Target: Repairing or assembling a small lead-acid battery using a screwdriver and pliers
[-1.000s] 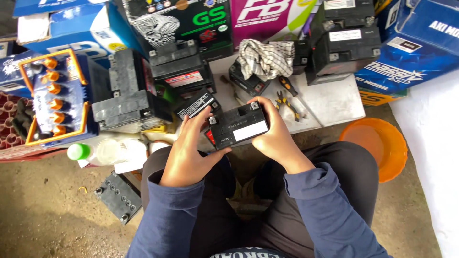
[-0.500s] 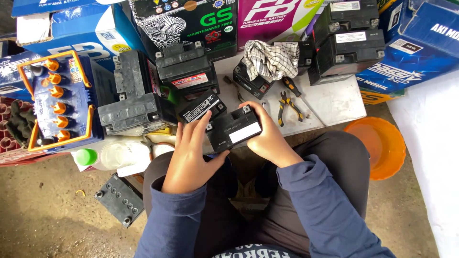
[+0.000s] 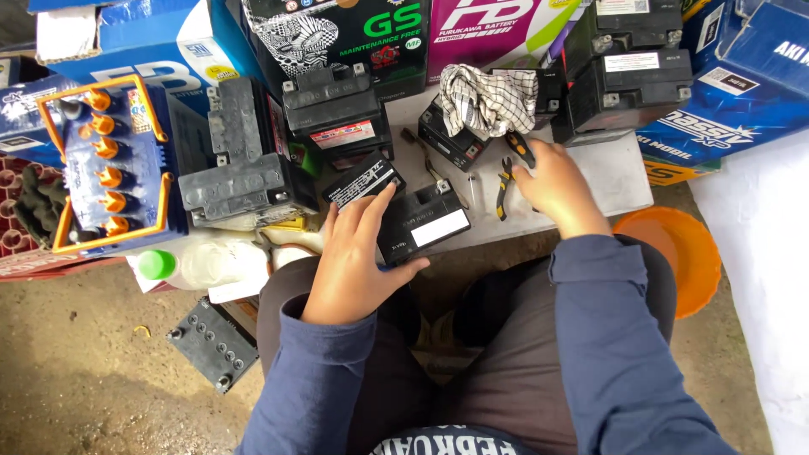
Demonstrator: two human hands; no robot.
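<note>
Resting palm-down at frame centre, the left hand (image 3: 358,257) has its fingers spread over the small black rectangular battery with a white label (image 3: 421,223), thumb hooked under its near edge, loosely gripping it. That battery lies at the pale board's (image 3: 611,181) near edge, long axis rising toward the upper right. Right of centre, the right hand (image 3: 556,185) curls over black-and-yellow pliers (image 3: 506,173), touching them; whether it grips them cannot be told.
</note>
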